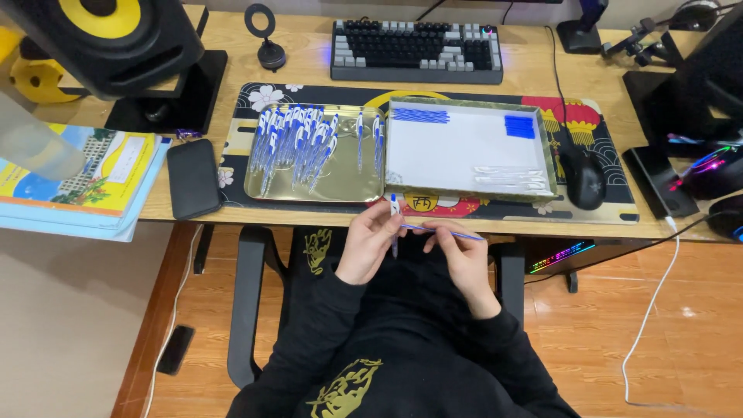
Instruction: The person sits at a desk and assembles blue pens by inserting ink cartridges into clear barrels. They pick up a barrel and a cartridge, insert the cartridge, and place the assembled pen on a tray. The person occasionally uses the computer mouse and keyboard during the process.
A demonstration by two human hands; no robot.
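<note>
- My left hand point(370, 236) pinches a slim white-and-blue pen barrel point(395, 224), a smooth plastic tube. Its long axis runs near vertical, capped end toward 12 o'clock and the other end toward 6 o'clock.
- My right hand point(463, 259) grips a thin blue refill point(445, 231), a straight narrow rod. Its long axis lies almost level, one end toward 9 o'clock at the barrel, the other toward 3 o'clock.
- Both hands are closed on their parts and sit close together, just below the desk edge point(495, 226), above my lap in black sleeves.
- At 11 o'clock from the hands, a shiny gold metal tray point(340, 190) holds a heap of matching white-and-blue pens point(294, 143), most lying lengthwise toward 12 o'clock.
- At 1 o'clock, a shallow rectangular box lid point(464, 151) with a white matte floor holds two bundles of blue refills point(422, 115) along its far side and clear tubes point(511, 178) near its right wall.
- Both containers rest on a patterned desk mat point(611, 197). A black mouse point(584, 178) lies at 2 o'clock, a black phone point(193, 178) at 10 o'clock, a keyboard point(416, 50) at 12 o'clock.
</note>
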